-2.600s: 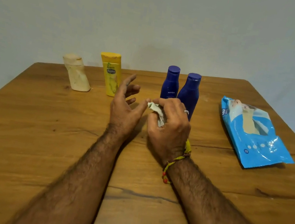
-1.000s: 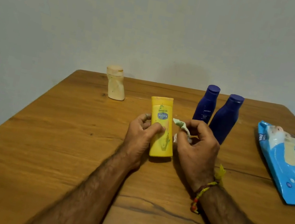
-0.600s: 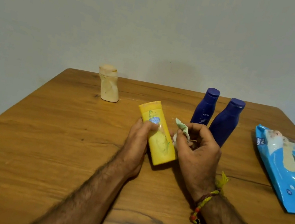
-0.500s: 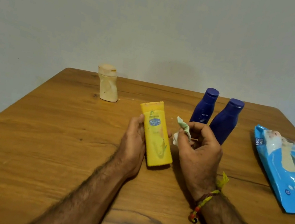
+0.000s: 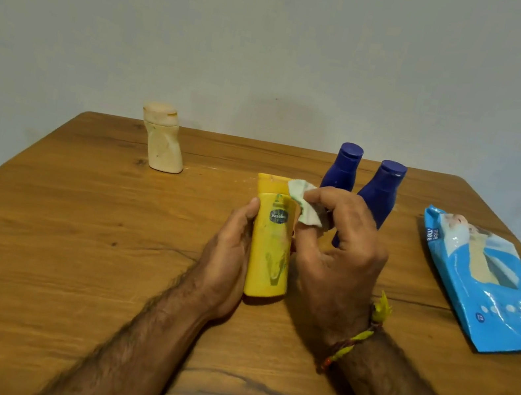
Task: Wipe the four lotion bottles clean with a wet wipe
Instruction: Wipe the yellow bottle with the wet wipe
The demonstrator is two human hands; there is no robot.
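Note:
My left hand (image 5: 227,257) grips a yellow lotion bottle (image 5: 269,251) upright at the table's middle, cap end up. My right hand (image 5: 338,253) pinches a crumpled white wet wipe (image 5: 303,201) against the bottle's upper right side, by the cap. Two dark blue bottles (image 5: 343,166) (image 5: 382,191) stand just behind my right hand, partly hidden by it. A cream, twisted bottle (image 5: 162,141) stands alone at the far left of the table.
A blue wet-wipe pack (image 5: 484,282) lies flat near the right edge of the wooden table (image 5: 51,247). A plain wall rises right behind the table's far edge.
My left hand picked up the yellow bottle from the back row and brought it to the middle. The right hand has now lifted the wipe onto the bottle's top.

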